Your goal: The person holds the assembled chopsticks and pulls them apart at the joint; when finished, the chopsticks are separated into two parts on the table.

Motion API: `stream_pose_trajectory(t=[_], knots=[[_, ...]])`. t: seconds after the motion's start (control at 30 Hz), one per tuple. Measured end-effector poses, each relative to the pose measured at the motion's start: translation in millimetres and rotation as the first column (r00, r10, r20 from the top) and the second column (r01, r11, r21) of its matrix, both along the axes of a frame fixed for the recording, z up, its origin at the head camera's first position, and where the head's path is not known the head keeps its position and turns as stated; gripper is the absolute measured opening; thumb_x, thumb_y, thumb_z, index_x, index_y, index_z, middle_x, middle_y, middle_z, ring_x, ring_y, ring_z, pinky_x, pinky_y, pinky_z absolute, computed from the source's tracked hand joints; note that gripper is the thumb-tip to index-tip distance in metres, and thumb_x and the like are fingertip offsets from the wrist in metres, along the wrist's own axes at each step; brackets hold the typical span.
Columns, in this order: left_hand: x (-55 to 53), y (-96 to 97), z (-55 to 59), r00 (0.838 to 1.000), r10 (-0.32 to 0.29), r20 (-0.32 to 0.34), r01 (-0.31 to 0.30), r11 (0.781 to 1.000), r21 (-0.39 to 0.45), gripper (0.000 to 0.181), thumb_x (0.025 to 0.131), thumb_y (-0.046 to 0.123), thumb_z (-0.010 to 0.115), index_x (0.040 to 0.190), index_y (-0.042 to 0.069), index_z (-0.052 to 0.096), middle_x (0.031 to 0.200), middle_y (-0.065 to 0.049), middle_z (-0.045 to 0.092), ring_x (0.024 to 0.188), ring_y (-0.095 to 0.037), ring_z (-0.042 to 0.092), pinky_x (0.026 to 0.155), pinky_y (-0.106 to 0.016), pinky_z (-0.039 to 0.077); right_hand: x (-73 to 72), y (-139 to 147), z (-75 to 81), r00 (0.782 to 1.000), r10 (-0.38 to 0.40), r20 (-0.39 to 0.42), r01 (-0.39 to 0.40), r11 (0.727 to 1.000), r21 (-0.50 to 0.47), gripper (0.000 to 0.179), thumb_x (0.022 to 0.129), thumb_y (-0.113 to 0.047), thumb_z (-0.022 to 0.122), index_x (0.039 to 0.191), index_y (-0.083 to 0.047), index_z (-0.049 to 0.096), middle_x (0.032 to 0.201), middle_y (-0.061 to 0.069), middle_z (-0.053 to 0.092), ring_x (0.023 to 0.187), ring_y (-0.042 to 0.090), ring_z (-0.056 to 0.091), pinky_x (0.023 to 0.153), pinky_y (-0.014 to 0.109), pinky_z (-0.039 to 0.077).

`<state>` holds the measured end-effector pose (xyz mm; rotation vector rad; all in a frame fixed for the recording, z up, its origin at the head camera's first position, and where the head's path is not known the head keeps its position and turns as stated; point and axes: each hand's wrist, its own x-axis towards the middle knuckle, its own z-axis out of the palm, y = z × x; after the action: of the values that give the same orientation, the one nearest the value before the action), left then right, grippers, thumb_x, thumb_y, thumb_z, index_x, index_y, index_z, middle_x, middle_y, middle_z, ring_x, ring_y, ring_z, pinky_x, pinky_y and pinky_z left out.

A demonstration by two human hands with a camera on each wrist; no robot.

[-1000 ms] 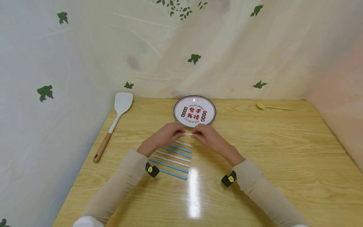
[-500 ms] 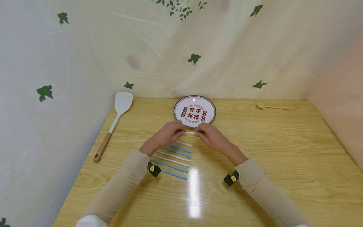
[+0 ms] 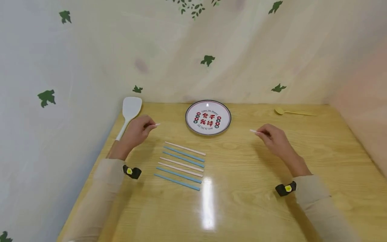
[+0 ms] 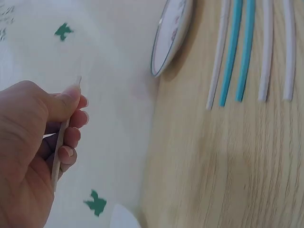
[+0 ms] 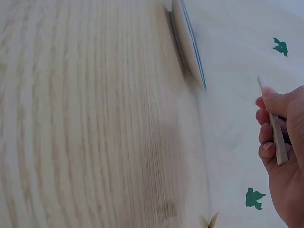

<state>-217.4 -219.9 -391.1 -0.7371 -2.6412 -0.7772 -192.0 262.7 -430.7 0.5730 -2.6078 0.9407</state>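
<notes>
My left hand (image 3: 136, 132) pinches a short pale piece of chopstick (image 4: 57, 166) between thumb and fingers, its tip poking out past the thumb. It is raised at the left, over the handle of a white spatula (image 3: 132, 107). My right hand (image 3: 273, 139), well off to the right, grips another short pale piece (image 5: 277, 135); the squared lower end shows against the palm in the right wrist view. Between the hands, a row of slim pale and blue chopsticks (image 3: 181, 153) lies on the table, side by side and slightly slanted.
Behind the chopsticks, a white plate (image 3: 208, 108) with a dark rim and red characters stands near the back edge. A small yellow spoon (image 3: 279, 111) lies at the back right. Cloth walls with green bird prints (image 3: 207, 60) enclose the wooden table (image 3: 242, 208).
Both hands were together in front of the plate with one short pale length between them. They have swung far apart, left and right, each carrying a separate piece.
</notes>
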Motion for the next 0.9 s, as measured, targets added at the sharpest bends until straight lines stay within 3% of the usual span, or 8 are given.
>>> stream_pose_trajectory(t=[0.17,0.5,0.9], knots=[[-5.2,27.3,6.5,0.994,-0.071,0.083,0.075,0.996,-0.044,0.016,0.096,0.015,0.058,0.09,0.001,0.065,0.081,-0.008,0.057,0.067,-0.017,0.047,0.062,-0.032,0.04,0.7,20.8,2.4,1.0,-0.001,0.006,0.001,1.0,-0.019,0.01,0.094,-0.014,0.061,0.095,-0.006,0.066,0.082,0.005,0.062,0.067,0.003,0.046,0.059,0.016,0.039],[-9.7,92.3,2.2,0.988,-0.113,0.1,0.12,0.991,-0.064,0.015,0.096,0.014,0.057,0.096,0.001,0.065,0.089,-0.009,0.059,0.077,-0.019,0.053,0.07,-0.033,0.047,1.3,40.1,-5.2,0.998,-0.051,-0.028,0.05,0.998,-0.042,0.006,0.09,-0.009,0.065,0.093,-0.005,0.07,0.083,0.004,0.06,0.068,0.003,0.042,0.06,0.014,0.036],[-25.3,165.6,-15.2,0.969,-0.199,0.144,0.22,0.965,-0.147,0.02,0.098,0.007,0.051,0.111,-0.001,0.064,0.105,-0.011,0.061,0.095,-0.022,0.057,0.087,-0.034,0.048,-17.9,53.8,-5.1,0.993,-0.092,0.067,0.093,0.996,-0.002,0.015,0.093,-0.015,0.063,0.099,-0.004,0.071,0.091,0.008,0.063,0.072,0.005,0.044,0.062,0.014,0.037]])
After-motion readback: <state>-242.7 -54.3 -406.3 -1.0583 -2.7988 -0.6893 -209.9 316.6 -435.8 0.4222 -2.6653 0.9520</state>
